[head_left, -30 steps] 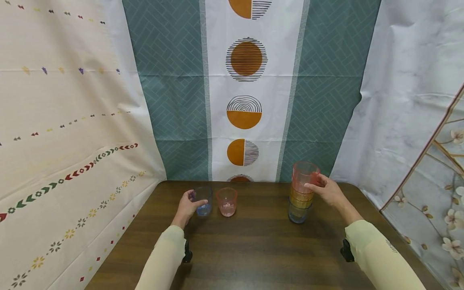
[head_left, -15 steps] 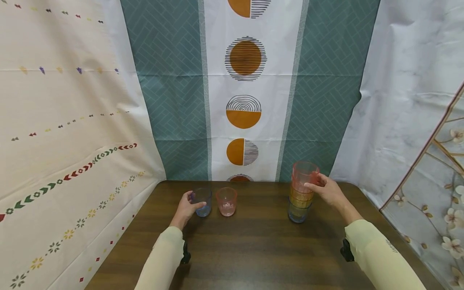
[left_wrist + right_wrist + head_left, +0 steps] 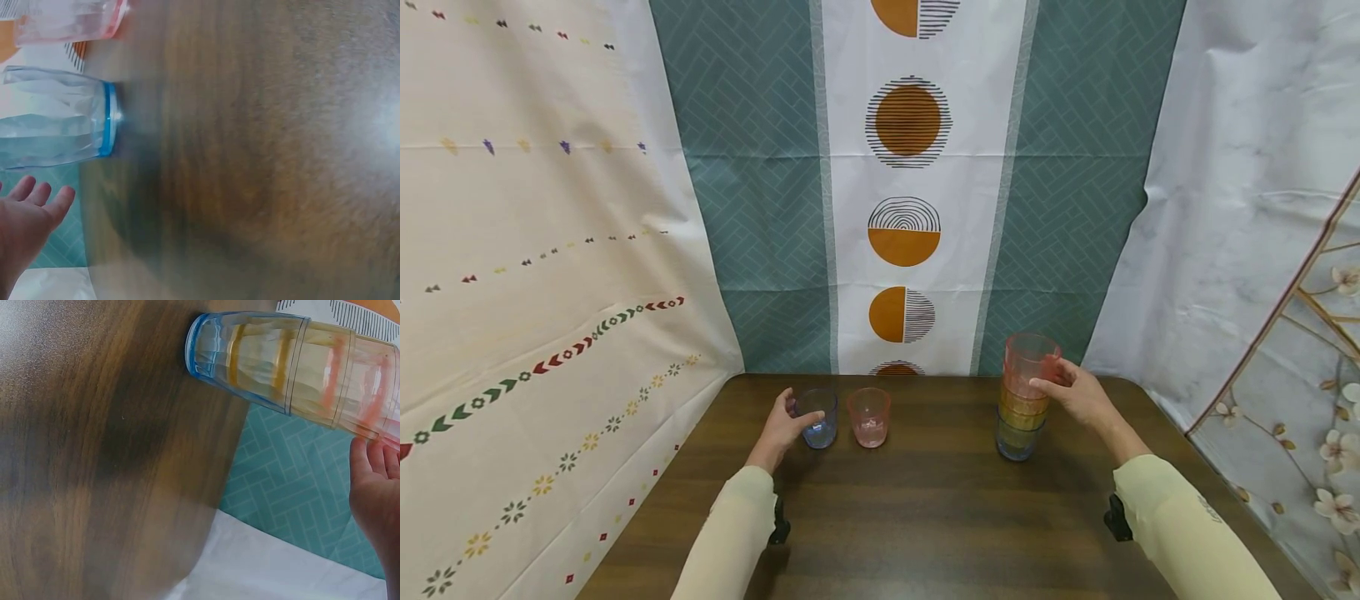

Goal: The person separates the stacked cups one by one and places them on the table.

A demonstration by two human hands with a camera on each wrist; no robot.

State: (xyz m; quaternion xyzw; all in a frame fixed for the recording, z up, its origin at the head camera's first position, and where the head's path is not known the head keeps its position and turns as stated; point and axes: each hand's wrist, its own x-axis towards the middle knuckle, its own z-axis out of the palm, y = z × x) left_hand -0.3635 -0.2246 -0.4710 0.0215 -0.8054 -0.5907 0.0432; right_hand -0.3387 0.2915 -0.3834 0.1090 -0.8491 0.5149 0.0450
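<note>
On the table's left side a clear blue cup (image 3: 822, 427) stands upright. My left hand (image 3: 781, 432) is beside it, thumb and fingers spread around its near side; the left wrist view shows a gap between the fingers (image 3: 57, 203) and the blue cup (image 3: 56, 119). Just right of that cup stands a pink cup (image 3: 870, 421). On the right, a tall stack of nested cups has a blue cup (image 3: 1016, 447) at the bottom, yellow cups (image 3: 1021, 408) in the middle and pink cups (image 3: 1024, 367) on top. My right hand (image 3: 1078, 398) holds the upper pink part between thumb and fingers.
The cups stand near the back edge of a dark brown wooden table (image 3: 917, 517). A green and white patterned curtain (image 3: 760, 275) hangs behind it. Cream cloth (image 3: 550, 333) lines the left side, and a marbled white cloth (image 3: 1210, 250) lines the right.
My left hand has loosened from the blue cup and drawn slightly to the left, its fingers spreading. The right hand and the stack have stayed in place.
</note>
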